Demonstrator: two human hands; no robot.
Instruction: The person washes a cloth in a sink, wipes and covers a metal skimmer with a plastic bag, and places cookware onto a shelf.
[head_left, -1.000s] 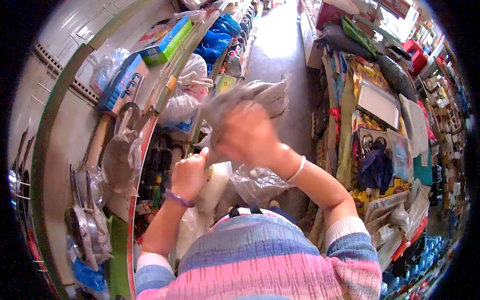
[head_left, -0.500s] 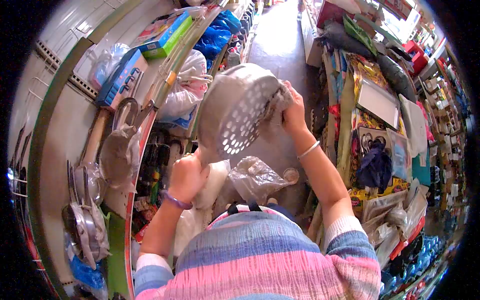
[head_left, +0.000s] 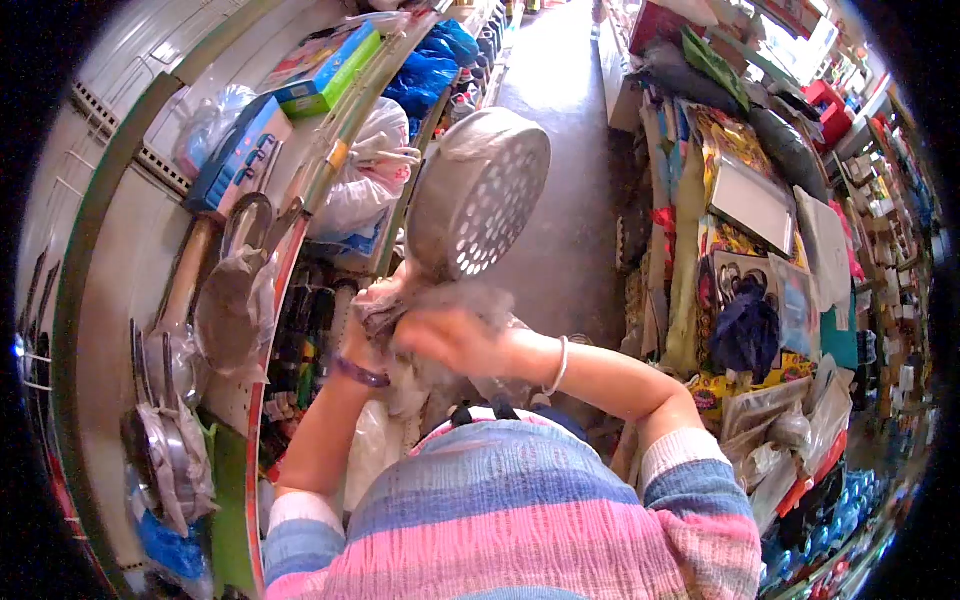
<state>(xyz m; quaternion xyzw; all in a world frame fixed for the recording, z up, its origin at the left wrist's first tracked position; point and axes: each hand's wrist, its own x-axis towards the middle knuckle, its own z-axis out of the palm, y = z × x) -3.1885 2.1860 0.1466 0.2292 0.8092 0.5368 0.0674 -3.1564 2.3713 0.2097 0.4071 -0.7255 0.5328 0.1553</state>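
Note:
A round metal strainer [head_left: 480,190] with a perforated face is raised in front of me, tilted, its holes toward the right. Below its lower end, my left hand [head_left: 378,305] grips it by the handle area, partly covered by cloth. My right hand [head_left: 455,342] is closed on a grey cloth [head_left: 475,300], beside the left hand, and is blurred by motion. A purple bracelet circles the left wrist and a white one the right.
Shelving on the left holds a blue box [head_left: 240,158], a green-edged box [head_left: 330,75], a white bag [head_left: 375,165] and wrapped pans [head_left: 170,450]. On the right stand a white tray [head_left: 752,205] and a dark blue bundle [head_left: 745,330]. An aisle floor [head_left: 570,190] runs ahead.
The right hand has moved with the cloth from the strainer's right rim down to near the left hand. The strainer has tilted more upright.

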